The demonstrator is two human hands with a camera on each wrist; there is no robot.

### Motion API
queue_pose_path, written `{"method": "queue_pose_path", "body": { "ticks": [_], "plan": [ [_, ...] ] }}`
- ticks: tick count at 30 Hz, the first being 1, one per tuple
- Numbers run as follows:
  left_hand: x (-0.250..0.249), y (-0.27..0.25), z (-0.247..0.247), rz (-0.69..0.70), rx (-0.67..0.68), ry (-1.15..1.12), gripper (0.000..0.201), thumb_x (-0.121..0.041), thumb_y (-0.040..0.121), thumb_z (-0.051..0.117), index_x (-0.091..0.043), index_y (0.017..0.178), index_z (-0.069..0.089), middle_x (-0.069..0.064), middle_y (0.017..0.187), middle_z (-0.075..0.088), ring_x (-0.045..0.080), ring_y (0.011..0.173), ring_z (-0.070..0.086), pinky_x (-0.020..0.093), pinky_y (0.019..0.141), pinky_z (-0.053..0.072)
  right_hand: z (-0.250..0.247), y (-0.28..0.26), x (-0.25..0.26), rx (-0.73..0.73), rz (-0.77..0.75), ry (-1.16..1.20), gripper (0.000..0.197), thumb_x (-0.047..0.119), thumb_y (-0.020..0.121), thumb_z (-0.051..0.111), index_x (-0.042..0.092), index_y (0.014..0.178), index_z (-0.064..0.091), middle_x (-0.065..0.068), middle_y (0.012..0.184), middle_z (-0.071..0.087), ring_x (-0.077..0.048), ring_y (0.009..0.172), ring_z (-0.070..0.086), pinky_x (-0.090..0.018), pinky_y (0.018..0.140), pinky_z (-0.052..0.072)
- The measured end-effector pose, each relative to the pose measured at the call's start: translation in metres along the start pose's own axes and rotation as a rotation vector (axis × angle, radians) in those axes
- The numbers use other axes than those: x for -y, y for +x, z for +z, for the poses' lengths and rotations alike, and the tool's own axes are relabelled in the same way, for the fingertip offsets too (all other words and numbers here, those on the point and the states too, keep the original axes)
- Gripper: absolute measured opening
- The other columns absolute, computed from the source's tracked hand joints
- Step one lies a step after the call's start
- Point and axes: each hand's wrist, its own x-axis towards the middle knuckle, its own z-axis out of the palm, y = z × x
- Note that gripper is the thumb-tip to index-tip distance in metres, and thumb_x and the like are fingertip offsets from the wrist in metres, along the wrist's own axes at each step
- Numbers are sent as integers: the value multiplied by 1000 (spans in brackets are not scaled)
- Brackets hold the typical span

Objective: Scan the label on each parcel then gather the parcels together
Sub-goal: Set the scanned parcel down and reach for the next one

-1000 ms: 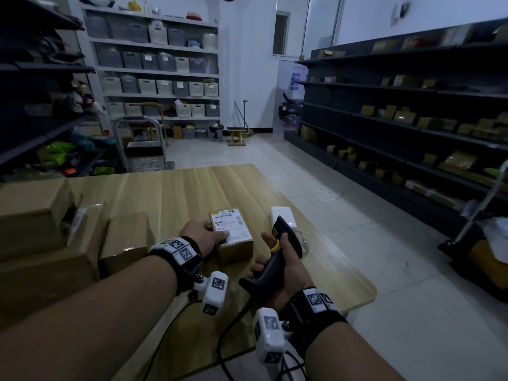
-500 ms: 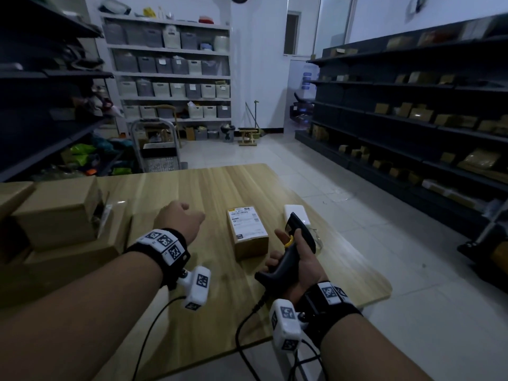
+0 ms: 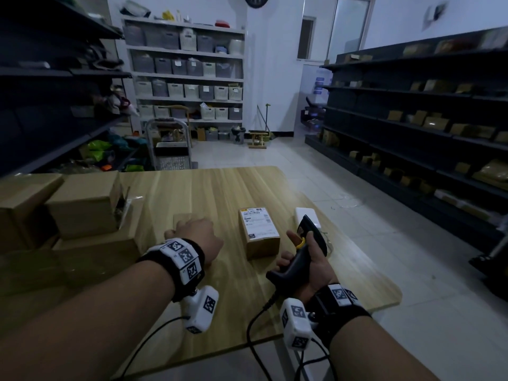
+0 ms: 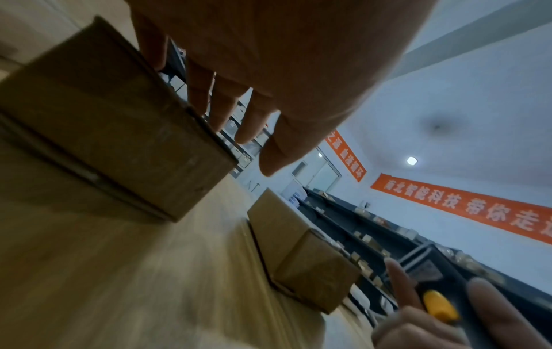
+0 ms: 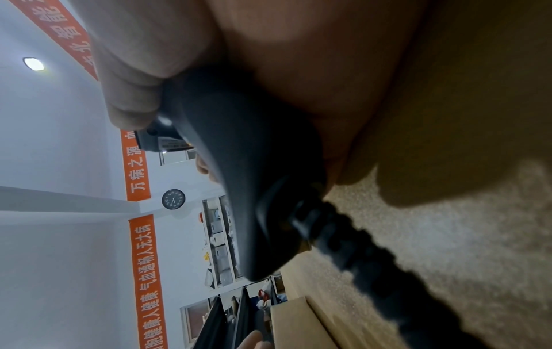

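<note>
The wooden table stood in a dim stockroom lined with shelving. On it lay the labelled parcel, a small brown carton with its white label facing up, near the table's right edge. Just right of that parcel, the right hand was clamped on the black scanner. To the parcel's left, the left hand reached with relaxed, spread fingers over a plain parcel, gripping nothing. Beyond it rose the stack of cartons. The plain parcel likely wanted a firm top grasp, then turning label-up toward the scanner.
</note>
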Motion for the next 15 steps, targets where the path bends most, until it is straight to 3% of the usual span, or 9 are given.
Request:
{"method": "queue_pose_path", "body": {
  "ticks": [3, 6, 10, 12, 15],
  "plan": [
    [7, 4, -2, -39, -42, -57, 72, -65, 78, 68, -31, 140, 62, 7, 149, 58, 36, 140, 50, 54, 119, 42, -1, 1, 0, 0, -4, 7, 63, 57, 90, 72, 17, 138, 66, -7, 75, 47, -20, 66, 44, -36, 68, 43],
    [21, 7, 2, -116, -28, -182, 85, -68, 74, 76, -26, 145, 58, 12, 152, 52, 38, 140, 49, 53, 115, 47, -2, 2, 0, 2, 2, 7, 64, 56, 84, 76, 18, 135, 68, -7, 75, 48, -20, 66, 46, -36, 68, 44],
    [30, 5, 4, -142, -31, -511, 110, -67, 57, 80, -26, 155, 52, 12, 150, 58, 38, 133, 60, 52, 112, 53, 0, 3, 1, -3, 1, 2, 63, 56, 82, 76, 18, 132, 70, -6, 75, 48, -19, 67, 45, -36, 68, 43],
    [28, -3, 1, -129, -33, -796, 100, -56, 66, 85, -23, 155, 53, 10, 144, 66, 34, 122, 67, 48, 105, 56, 0, 3, 0, -1, -3, -2, 63, 56, 84, 75, 18, 133, 69, -6, 75, 48, -19, 66, 45, -35, 67, 44],
    [28, -7, 12, -111, -8, -1202, 63, -27, 88, 82, -18, 146, 61, 14, 130, 72, 30, 100, 68, 40, 87, 55, -2, 3, 0, -6, -4, -8, 63, 56, 83, 76, 18, 133, 69, -6, 74, 48, -19, 65, 46, -36, 68, 44]
  ]
}}
